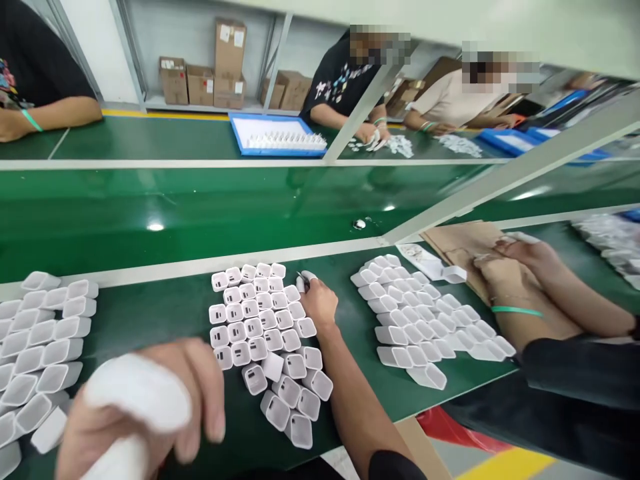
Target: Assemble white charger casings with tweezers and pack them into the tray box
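Note:
My right hand (320, 303) reaches over the green bench to the far right corner of the middle group of white plastic shells (260, 333). Its white-capped fingertips are pinched on one white shell (304, 280) at that corner. My left hand (150, 413) hangs close to the camera at the lower left, blurred. Its fingers are curled and wear white caps, and I cannot make out whether it holds anything. It hovers between the middle group and a left group of shells (45, 347).
A third group of shells (425, 323) lies right of my right hand. Beyond it a co-worker's hands (510, 267), one wrist with a green band, rest on brown cardboard (460, 243). Past the glossy green conveyor (200, 207), other people sit by a blue tray (277, 137).

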`<action>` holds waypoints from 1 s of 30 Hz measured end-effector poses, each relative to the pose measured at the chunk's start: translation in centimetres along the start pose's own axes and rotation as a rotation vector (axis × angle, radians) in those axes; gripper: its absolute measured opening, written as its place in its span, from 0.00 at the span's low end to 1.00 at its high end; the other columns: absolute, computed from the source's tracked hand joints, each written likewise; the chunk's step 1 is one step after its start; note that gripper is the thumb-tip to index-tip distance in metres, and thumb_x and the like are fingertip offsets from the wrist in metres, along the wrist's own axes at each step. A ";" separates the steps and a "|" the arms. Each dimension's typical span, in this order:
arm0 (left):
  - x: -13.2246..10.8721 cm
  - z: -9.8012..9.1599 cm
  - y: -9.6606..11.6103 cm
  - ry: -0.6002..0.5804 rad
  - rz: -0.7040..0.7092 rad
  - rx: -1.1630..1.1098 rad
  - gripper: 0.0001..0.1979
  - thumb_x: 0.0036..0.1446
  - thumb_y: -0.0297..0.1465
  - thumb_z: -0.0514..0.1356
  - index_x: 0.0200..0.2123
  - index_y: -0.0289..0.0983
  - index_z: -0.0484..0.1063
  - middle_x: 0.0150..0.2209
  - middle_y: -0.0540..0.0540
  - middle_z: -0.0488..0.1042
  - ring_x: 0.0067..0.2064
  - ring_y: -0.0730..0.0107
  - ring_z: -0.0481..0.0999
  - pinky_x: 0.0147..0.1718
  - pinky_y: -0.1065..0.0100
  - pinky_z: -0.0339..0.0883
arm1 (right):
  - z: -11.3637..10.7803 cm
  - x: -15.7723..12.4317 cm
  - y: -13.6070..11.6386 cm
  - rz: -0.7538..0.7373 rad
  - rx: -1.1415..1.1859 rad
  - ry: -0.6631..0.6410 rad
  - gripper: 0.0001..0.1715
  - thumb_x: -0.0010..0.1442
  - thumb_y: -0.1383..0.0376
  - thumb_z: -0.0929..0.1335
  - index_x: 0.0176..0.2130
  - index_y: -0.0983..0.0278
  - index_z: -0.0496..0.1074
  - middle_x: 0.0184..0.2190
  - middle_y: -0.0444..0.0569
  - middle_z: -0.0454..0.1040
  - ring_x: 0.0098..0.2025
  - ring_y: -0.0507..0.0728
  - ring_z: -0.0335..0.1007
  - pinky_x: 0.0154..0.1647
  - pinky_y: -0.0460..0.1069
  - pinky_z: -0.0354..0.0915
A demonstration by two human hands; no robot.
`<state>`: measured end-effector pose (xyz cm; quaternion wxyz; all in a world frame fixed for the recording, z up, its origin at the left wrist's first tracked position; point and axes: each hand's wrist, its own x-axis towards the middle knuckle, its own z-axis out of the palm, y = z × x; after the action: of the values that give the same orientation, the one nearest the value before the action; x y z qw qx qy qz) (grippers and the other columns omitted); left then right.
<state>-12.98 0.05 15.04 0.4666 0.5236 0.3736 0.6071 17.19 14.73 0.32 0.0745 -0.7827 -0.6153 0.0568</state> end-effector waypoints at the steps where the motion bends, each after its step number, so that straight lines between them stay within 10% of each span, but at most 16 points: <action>1: 0.7 1.2 0.1 -0.024 0.012 -0.049 0.12 0.56 0.46 0.60 0.39 0.50 0.79 0.20 0.44 0.68 0.26 0.57 0.72 0.22 0.54 0.68 | 0.0 0.1 0.1 -0.003 0.001 0.004 0.23 0.67 0.59 0.60 0.56 0.63 0.71 0.45 0.55 0.78 0.43 0.61 0.76 0.42 0.50 0.65; 8: 4.5 6.2 -5.4 0.012 0.117 0.247 0.07 0.59 0.31 0.62 0.39 0.38 0.79 0.30 0.45 0.77 0.29 0.65 0.76 0.27 0.66 0.70 | 0.0 -0.2 0.3 -0.026 0.019 -0.015 0.23 0.67 0.58 0.59 0.55 0.62 0.71 0.46 0.56 0.77 0.43 0.63 0.76 0.42 0.52 0.66; 18: 5.4 -1.4 -15.5 0.485 0.060 0.728 0.12 0.62 0.37 0.56 0.39 0.34 0.74 0.33 0.44 0.74 0.36 0.66 0.74 0.35 0.66 0.70 | 0.1 -0.1 0.4 0.000 0.086 -0.073 0.23 0.63 0.57 0.60 0.45 0.67 0.77 0.40 0.63 0.77 0.39 0.67 0.76 0.39 0.57 0.68; 30: 3.8 -2.9 -17.7 0.102 -0.049 0.881 0.09 0.55 0.27 0.61 0.41 0.38 0.74 0.46 0.41 0.75 0.53 0.56 0.72 0.54 0.52 0.62 | 2.1 0.7 1.8 0.113 0.459 0.202 0.31 0.57 0.52 0.62 0.46 0.71 0.78 0.35 0.62 0.80 0.41 0.69 0.76 0.47 0.61 0.69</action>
<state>-12.78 8.88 -1.04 0.1939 0.6329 0.6315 0.4038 18.70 15.11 -2.09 0.3082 -0.7800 -0.5311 0.1205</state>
